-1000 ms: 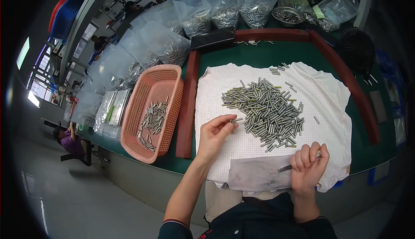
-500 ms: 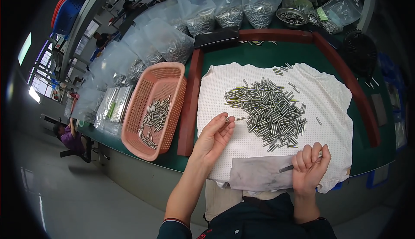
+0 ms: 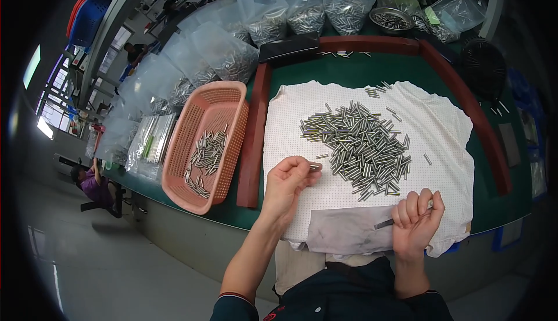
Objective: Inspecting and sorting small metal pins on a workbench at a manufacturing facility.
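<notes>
Since half a second ago, your left hand (image 3: 286, 183) has rolled over: palm showed then, now turned down. Its thumb and fingers pinch short metal pin (image 3: 314, 166), probably, though fingers hide part of it. Loose pin (image 3: 321, 156) lies just beyond on white cloth (image 3: 290, 109), between hand and big pile (image 3: 366, 152) of pins. Your right hand (image 3: 411, 222) keeps fingers curled round dark flat tool (image 3: 383, 224), tip over grey cloth (image 3: 343, 231). Pink basket (image 3: 231, 152) stands to left, more pins (image 3: 207, 155) inside.
</notes>
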Tool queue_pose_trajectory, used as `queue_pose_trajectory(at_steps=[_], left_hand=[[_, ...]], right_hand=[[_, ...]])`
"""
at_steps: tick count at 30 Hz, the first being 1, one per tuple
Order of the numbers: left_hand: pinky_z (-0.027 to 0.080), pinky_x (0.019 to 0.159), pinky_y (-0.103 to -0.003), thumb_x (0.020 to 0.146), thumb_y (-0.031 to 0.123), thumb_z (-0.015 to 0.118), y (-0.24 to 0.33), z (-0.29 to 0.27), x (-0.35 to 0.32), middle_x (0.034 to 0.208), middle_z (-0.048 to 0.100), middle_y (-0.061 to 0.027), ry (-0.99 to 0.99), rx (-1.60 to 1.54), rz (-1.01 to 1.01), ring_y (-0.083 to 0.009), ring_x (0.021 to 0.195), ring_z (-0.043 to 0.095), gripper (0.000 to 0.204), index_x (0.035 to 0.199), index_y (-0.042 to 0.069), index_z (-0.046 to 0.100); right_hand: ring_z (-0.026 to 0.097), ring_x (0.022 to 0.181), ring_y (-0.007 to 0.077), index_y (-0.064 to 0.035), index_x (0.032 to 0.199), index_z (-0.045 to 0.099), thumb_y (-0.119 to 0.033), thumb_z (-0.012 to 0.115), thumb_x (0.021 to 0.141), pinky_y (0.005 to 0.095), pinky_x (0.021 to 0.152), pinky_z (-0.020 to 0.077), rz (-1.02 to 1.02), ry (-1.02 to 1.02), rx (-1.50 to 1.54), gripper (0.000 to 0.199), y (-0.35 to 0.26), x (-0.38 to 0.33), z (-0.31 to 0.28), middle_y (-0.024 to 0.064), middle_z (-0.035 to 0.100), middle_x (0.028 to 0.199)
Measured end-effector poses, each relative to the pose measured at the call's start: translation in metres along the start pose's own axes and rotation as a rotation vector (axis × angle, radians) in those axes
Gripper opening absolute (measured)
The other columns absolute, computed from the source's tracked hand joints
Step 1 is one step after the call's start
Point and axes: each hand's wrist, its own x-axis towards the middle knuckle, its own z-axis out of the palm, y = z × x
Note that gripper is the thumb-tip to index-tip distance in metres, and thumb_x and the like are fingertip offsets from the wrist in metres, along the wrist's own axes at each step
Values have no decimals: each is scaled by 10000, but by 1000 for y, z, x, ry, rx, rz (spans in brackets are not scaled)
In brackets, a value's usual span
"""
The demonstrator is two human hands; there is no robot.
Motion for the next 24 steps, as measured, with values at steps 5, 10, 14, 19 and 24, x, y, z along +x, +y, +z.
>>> queue_pose_trajectory(at_steps=[5, 10, 14, 19, 24], left_hand=[[369, 594, -194, 716, -17, 639, -3, 5, -27, 701, 542, -13, -109, 564, 325, -68, 636, 451, 56, 759, -12, 603], [430, 610, -272, 677, -9, 648, -7, 4, -46, 734, 582, -76, -320, 878, 465, -205, 698, 551, 111, 777, 10, 602], [438, 643, -280, 660, -45, 636, -16, 4, -51, 751, 599, -64, -374, 998, 572, -204, 706, 557, 139, 779, 20, 604], [425, 628, -290, 622, -33, 648, -22, -2, -56, 806, 588, -56, -310, 1192, 735, -206, 720, 530, 201, 808, 28, 604], [416, 590, -288, 610, -10, 669, -26, 2, -58, 758, 559, -52, -219, 1209, 706, -201, 691, 511, 193, 793, 32, 623]], right_hand=[[185, 385, 85, -122, 592, 298, -310, 229, 927, 234, 390, 201, -4, 1, -13, 390, 1, 3, 3, -13, 253, 466], [182, 391, 85, -120, 589, 297, -314, 223, 926, 235, 397, 200, 0, -33, -1, 396, -1, 5, 1, -11, 258, 472], [184, 394, 86, -115, 589, 298, -319, 216, 926, 237, 409, 209, 0, -71, 69, 402, -6, -3, 11, -11, 265, 478], [192, 409, 89, -100, 615, 320, -305, 198, 924, 244, 427, 222, -22, -200, -38, 390, 22, 2, 24, -9, 283, 493], [217, 433, 86, -89, 630, 337, -306, 237, 920, 239, 439, 221, -20, -271, -72, 376, 43, 4, 30, -1, 302, 509]])
